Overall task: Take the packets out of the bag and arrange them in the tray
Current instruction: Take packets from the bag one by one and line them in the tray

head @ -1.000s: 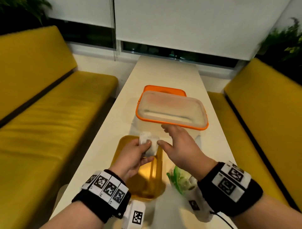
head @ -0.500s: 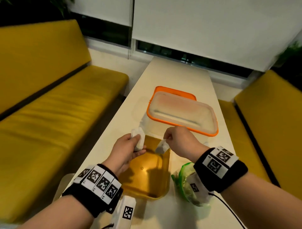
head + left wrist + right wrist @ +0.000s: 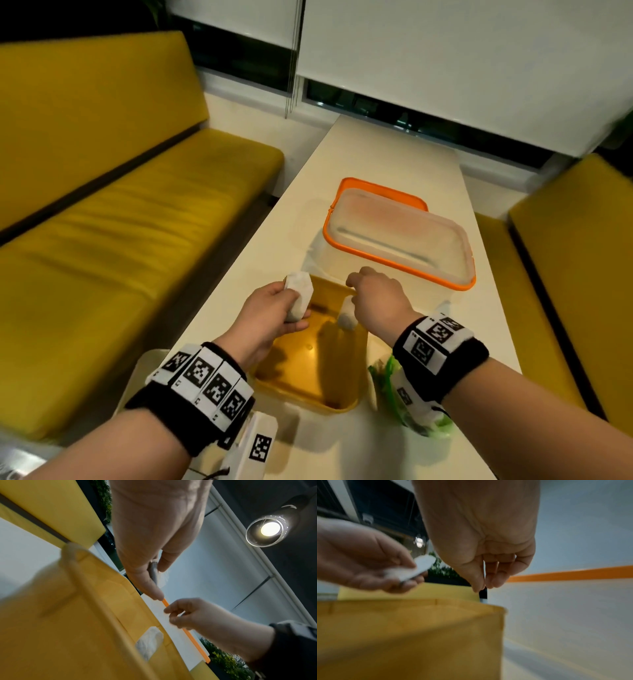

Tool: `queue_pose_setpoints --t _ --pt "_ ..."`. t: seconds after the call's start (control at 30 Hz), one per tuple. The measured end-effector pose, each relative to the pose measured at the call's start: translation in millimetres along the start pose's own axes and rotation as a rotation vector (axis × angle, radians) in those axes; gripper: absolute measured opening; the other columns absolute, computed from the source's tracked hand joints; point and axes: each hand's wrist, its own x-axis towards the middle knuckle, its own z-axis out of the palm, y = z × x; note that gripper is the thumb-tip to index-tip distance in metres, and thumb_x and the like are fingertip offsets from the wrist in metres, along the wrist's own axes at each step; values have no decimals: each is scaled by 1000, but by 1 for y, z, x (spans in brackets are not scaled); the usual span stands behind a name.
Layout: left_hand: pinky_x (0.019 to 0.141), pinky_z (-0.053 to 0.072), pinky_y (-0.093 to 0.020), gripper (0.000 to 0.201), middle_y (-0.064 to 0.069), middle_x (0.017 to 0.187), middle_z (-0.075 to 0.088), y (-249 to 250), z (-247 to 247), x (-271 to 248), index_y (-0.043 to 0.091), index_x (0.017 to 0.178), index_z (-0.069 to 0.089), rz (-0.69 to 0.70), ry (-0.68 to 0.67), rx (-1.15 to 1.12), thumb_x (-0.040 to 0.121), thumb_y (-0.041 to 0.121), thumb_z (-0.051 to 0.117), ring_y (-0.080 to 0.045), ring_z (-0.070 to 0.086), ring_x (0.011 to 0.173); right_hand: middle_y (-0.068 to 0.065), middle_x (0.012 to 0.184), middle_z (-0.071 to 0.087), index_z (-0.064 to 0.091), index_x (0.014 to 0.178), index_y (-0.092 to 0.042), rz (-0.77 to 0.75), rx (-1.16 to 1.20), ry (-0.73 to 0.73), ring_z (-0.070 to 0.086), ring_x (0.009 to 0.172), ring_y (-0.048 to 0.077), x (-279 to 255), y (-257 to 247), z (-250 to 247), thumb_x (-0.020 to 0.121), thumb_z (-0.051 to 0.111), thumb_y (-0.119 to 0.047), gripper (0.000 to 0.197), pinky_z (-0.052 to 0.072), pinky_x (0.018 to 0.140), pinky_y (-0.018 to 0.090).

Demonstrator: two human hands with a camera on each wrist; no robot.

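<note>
Overhead, the left hand (image 3: 274, 313) pinches a white packet (image 3: 299, 296) between thumb and fingers, held above the far left corner of the yellow tray (image 3: 301, 370). Just right of that grip, the right hand (image 3: 378, 303) hangs over the tray's far end with its fingers curled downward, and a second white packet (image 3: 346, 313) sits directly under its fingertips; whether they touch it I cannot tell. Beyond both hands stands a clear tub with an orange rim (image 3: 400, 240) on the white table (image 3: 376, 154), and a green-and-white bag (image 3: 411, 401) lies below the right wrist, beside the tray.

From the left wrist, thumb and forefinger press on the crinkled packet (image 3: 158, 574). Below that grip another packet (image 3: 149, 644) lies inside the tray (image 3: 85, 628), under the right hand (image 3: 190, 613), whose fingertips are bunched together.

From the right wrist, the fingers (image 3: 494, 578) point down, close together, with no packet visible between them. To the left of them the other hand (image 3: 368, 563) holds its flat white packet (image 3: 419, 566) above the tray wall (image 3: 419, 635).
</note>
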Motion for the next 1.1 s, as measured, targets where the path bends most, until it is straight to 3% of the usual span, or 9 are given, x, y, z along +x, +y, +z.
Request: queue_pose_setpoints --t 0.1,0.2,0.3,0.43,0.53,0.8,0.9,1.0,1.1 --pt "63 59 -28 24 -18 111 63 -3 3 1 8 119 55 -23 -18 28 99 11 43 -25 68 88 3 115 58 58 122 -18 -47 309 205 57 99 23 -6 -5 -7 94 52 -21 28 44 82 30" --pt "61 59 -26 16 -17 103 65 -5 12 1 9 109 60 -13 -68 73 97 10 48 -24 67 85 -4 98 61 62 115 -19 -122 620 186 54 87 13 -15 -16 -17 91 60 -26 25 37 72 20" --pt "60 59 -26 7 -13 93 66 -7 20 -1 11 94 63 6 -93 71 93 8 57 -21 66 80 -3 82 59 65 95 -18 -118 585 169 54 79 15 -16 -19 -16 85 63 -16 11 35 58 17" --pt "59 58 -26 15 -16 100 66 -6 18 -1 6 100 62 14 -97 82 97 16 51 -21 68 82 -4 72 55 63 86 -17 -77 556 215 50 72 16 -17 -7 -19 83 63 -9 8 33 55 22" --pt "58 58 -24 19 -16 102 67 -3 7 -1 7 107 61 25 -65 86 99 17 46 -20 70 83 -2 74 58 64 82 -17 -52 538 197 51 70 15 -17 5 -20 83 65 -9 8 35 54 18" --pt "66 59 -27 17 -14 98 68 0 -13 -3 9 102 63 72 -23 70 98 17 48 -23 70 86 0 89 59 59 84 -23 15 345 -6 55 84 22 8 11 20 87 56 -12 12 41 66 27" --pt "66 59 -27 15 -13 96 68 -3 -17 -5 10 98 64 46 -21 72 97 18 51 -22 70 86 2 105 63 59 103 -26 30 177 -30 57 96 28 11 11 27 89 47 -10 25 42 78 33" --pt "67 60 -29 12 -12 97 69 -5 -16 -5 11 97 67 7 -46 77 94 18 57 -22 69 86 3 114 61 58 118 -24 -14 118 95 56 105 27 8 6 16 91 46 -9 33 41 84 36" --pt "62 59 -27 15 -11 97 69 -7 -9 -5 10 103 67 -7 -69 113 92 17 60 -20 67 86 -1 108 65 64 112 -18 -113 502 243 58 96 17 -4 -4 -3 94 51 -20 22 44 81 26"
